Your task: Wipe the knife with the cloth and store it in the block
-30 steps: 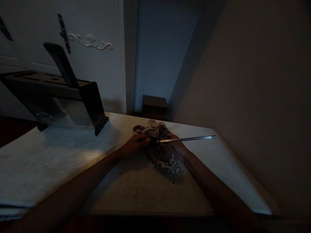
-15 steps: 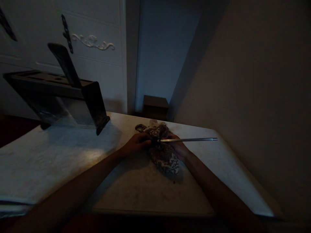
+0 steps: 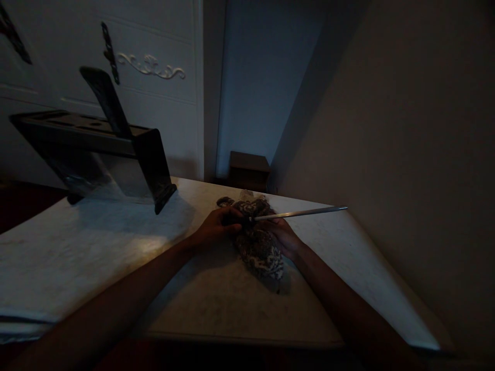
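"What does the head camera show?"

"Two hands over a pale table (image 3: 201, 314). The left hand (image 3: 212, 228) is closed on the dark end (image 3: 245, 222) of a thin metal rod (image 3: 301, 213). The right hand (image 3: 286, 238) is curled into a brown and white cloth (image 3: 265, 260). Some of its fingers are hidden."

"Where's the rod?"

"Above the table, with its dark end by the bunched cloth. The shiny part goes over the right hand, and its tip points to the table's far right corner."

"What just changed?"

"The tip went up. A moment ago the rod was nearly flat, and now it slants. The hands stayed close together, and the cloth is still bunched there."

"What does that mean?"

"I think the rod is being tipped while the cloth stays at its dark end, so that work seems to be still going on."

"And the black holder (image 3: 151, 167)?"

"It stands on the left, well apart, with one black handle (image 3: 108, 103) sticking up."
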`<state>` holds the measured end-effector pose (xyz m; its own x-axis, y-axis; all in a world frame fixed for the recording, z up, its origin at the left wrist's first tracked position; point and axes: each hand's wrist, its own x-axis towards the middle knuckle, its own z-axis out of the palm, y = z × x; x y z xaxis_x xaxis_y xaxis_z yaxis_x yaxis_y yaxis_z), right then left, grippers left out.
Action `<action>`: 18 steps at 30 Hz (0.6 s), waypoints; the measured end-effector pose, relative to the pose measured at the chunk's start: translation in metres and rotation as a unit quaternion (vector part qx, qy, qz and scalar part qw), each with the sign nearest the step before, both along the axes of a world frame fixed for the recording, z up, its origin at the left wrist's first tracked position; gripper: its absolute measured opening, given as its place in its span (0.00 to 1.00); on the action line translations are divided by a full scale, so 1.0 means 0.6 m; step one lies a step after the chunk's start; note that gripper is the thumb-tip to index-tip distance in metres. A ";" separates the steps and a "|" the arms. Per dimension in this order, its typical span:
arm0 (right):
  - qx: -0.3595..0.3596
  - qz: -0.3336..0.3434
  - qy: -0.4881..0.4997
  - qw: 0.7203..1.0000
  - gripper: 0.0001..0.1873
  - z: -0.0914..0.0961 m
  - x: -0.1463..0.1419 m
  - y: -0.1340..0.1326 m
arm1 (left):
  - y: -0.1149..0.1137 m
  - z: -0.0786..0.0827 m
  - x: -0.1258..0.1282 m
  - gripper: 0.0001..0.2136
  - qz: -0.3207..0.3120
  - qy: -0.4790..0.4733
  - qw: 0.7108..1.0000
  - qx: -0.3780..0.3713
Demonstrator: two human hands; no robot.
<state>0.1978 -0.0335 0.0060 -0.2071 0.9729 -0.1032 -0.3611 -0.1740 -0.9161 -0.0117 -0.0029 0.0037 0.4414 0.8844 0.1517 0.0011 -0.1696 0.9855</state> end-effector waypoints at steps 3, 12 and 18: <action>0.008 -0.003 0.007 1.000 0.18 0.003 -0.001 -0.001 | -0.001 0.001 0.001 0.16 0.011 0.019 1.000 0.003; 0.024 0.046 -0.004 0.999 0.18 0.013 -0.003 -0.003 | 0.002 -0.002 0.006 0.14 -0.008 0.052 0.998 0.031; 0.014 0.018 0.031 0.999 0.19 0.002 0.001 0.001 | 0.002 0.001 0.001 0.16 -0.039 0.092 0.989 0.112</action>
